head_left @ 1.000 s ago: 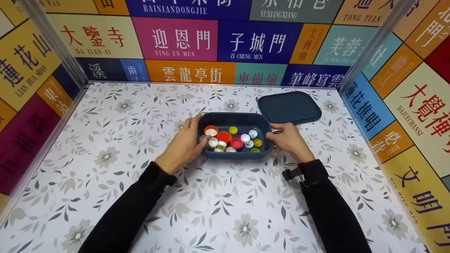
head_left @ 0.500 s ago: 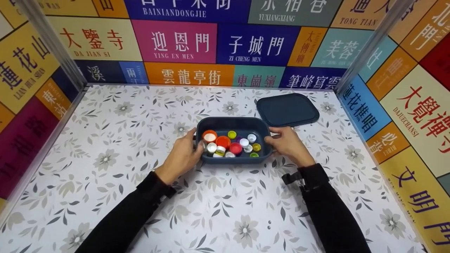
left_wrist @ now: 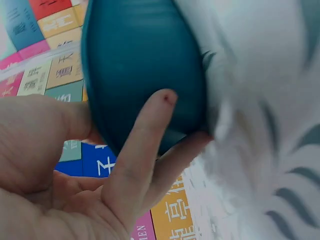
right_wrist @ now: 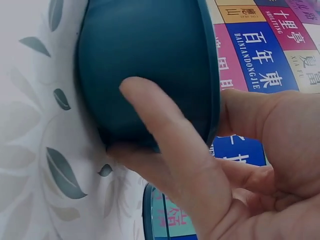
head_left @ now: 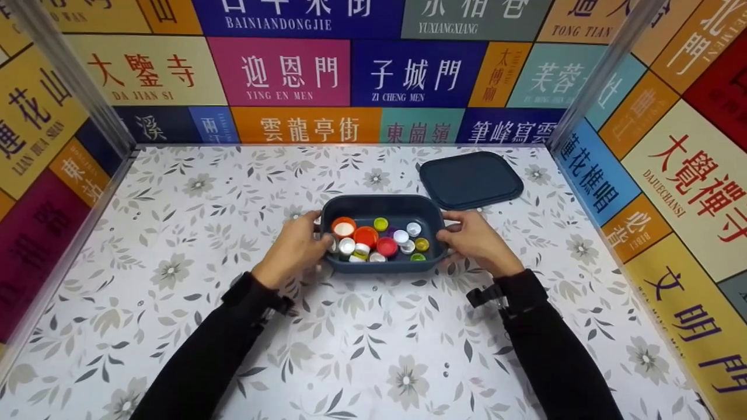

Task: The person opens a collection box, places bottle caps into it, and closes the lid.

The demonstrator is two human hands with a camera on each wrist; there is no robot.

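Observation:
A dark blue rectangular box (head_left: 382,266) stands in the middle of the table in the head view, open at the top. Loose bottle caps (head_left: 366,237) in orange, red, white, yellow and green lie in it, mostly toward its left and front. My left hand (head_left: 296,246) grips the box's left end, thumb at the rim. At the opposite end, my right hand (head_left: 475,240) holds it the same way. Both wrist views show fingers spread against the box's outer end walls, (left_wrist: 145,60) and the caps are hidden there by the walls.
Behind the box to the right, a dark blue lid (head_left: 471,179) lies flat on the table, close to the box's back right corner. The table (head_left: 373,350) has a white floral cover. Printed panels (head_left: 280,70) wall it in at the back and both sides.
Both hands have brought the box a little toward me, away from the lid, keeping hold of its ends. The head view has shifted slightly. The caps keep about the same arrangement.

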